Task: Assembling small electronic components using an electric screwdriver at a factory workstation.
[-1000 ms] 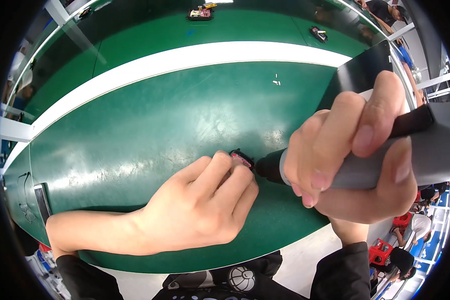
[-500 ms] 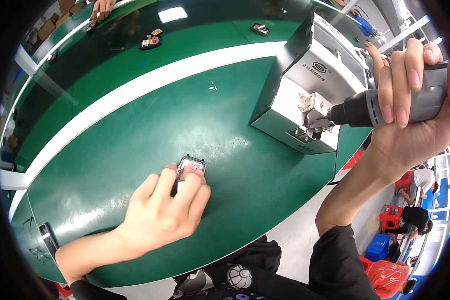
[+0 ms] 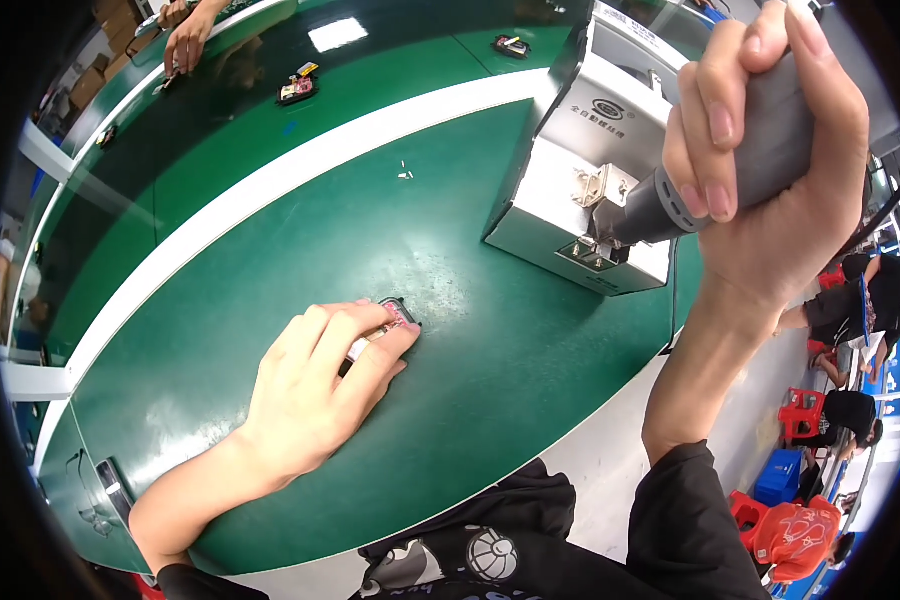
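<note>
While the left hand (image 3: 310, 390) pinches the device (image 3: 401, 313) (well in from the near edge of the table (image 3: 490, 400)), the right hand (image 3: 772, 245) grips the driver (image 3: 775, 140), tip at the box (image 3: 543, 205) by the right edge.

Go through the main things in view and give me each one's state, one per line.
Left hand, closed over the small device
Small device, partly covered by fingers, pinkish inside showing
Right hand, wrapped around the power screwdriver
Power screwdriver, nose at the metal box; running or not unclear
Metal box, front mechanism exposed
White bits, loose on the table
Phone-like slab, lying flat
</note>
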`<state>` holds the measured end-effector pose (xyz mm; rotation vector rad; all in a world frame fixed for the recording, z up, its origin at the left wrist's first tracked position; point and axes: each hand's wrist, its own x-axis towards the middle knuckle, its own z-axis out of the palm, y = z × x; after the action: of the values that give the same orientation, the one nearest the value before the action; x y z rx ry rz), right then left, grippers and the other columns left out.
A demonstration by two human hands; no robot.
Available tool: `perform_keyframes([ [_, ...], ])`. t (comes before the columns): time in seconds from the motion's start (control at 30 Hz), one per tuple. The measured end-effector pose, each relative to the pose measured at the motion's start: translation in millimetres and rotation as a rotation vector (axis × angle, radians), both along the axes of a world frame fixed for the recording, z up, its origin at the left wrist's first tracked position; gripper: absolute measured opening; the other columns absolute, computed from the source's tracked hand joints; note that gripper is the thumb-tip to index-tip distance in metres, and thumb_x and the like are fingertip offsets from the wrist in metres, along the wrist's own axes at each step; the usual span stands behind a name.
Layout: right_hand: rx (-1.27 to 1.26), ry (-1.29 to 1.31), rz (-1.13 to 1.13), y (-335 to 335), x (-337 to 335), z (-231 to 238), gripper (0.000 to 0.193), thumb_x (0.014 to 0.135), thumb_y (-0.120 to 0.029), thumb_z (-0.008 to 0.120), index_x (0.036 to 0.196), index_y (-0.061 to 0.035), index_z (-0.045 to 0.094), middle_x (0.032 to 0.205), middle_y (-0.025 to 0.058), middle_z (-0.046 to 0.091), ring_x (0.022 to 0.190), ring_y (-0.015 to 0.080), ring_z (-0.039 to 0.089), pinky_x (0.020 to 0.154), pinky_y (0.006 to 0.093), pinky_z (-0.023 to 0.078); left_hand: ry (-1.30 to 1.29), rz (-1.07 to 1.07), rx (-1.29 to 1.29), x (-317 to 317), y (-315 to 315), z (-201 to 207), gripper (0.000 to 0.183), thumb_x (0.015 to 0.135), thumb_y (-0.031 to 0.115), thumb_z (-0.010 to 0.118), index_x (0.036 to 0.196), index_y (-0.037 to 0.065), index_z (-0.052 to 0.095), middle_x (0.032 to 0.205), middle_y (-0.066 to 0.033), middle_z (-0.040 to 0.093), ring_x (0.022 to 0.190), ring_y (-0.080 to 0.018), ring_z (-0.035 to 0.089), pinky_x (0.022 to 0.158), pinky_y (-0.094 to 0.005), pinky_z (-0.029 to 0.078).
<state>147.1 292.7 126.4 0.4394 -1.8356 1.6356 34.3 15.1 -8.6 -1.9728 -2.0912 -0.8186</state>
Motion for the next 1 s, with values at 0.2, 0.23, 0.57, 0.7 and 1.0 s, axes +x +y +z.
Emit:
perform_keyframes([
  [0.2,-0.104,-0.026,0.176,-6,-5,-7,0.032,0.113,-0.028,0.04,0.106,0.0016,0.051,0.08,0.0115,0.053,0.04,0.012,0.04,0.033,0.0259,0.037,-0.229,0.11,-0.218,-1,-1,10,0.03,0.099,0.018,0.074,0.128,0.021,0.074,0.132,-0.0143,0.063,0.11,-0.0325,0.068,0.092,-0.0395,0.059],
  [0.23,-0.117,-0.014,0.169,-13,-4,-6,0.031,0.113,-0.028,0.042,0.107,0.0015,0.049,0.082,0.0114,0.053,0.04,0.0125,0.041,0.033,0.0264,0.037,-0.272,0.108,-0.198,-5,-1,7,0.03,0.102,0.021,0.071,0.132,0.023,0.072,0.136,-0.0147,0.061,0.11,-0.0334,0.068,0.095,-0.04,0.058],
  [0.57,0.169,0.465,-0.008,-71,-16,-54,0.046,0.104,-0.047,0.062,0.111,-0.0052,0.046,0.086,0.0115,0.054,0.047,0.0142,0.047,0.043,0.0277,0.046,-0.207,0.598,0.143,-153,-25,-22,0.046,0.097,-0.009,0.066,0.139,0.005,0.055,0.135,-0.0158,0.043,0.123,-0.0323,0.06,0.105,-0.0397,0.054],
  [0.7,0.813,0.584,0.06,-85,-29,-69,0.037,0.096,-0.029,0.08,0.106,-0.0044,0.053,0.083,0.0094,0.064,0.054,0.0161,0.061,0.054,0.0326,0.056,-0.341,0.542,0.184,-174,-31,-20,0.043,0.099,-0.003,0.066,0.14,0.006,0.056,0.133,-0.014,0.047,0.123,-0.0288,0.059,0.106,-0.0376,0.053],
  [1.0,1.166,0.748,0.118,-108,-49,-138,0.011,0.086,-0.014,0.068,0.083,-0.0119,0.059,0.074,0.0002,0.054,0.062,0.0121,0.05,0.053,0.0262,0.031,-0.128,0.589,0.033,-165,-32,-17,0.032,0.104,0.001,0.06,0.134,0.009,0.061,0.125,-0.0115,0.051,0.098,-0.0295,0.063,0.087,-0.0428,0.053],
])
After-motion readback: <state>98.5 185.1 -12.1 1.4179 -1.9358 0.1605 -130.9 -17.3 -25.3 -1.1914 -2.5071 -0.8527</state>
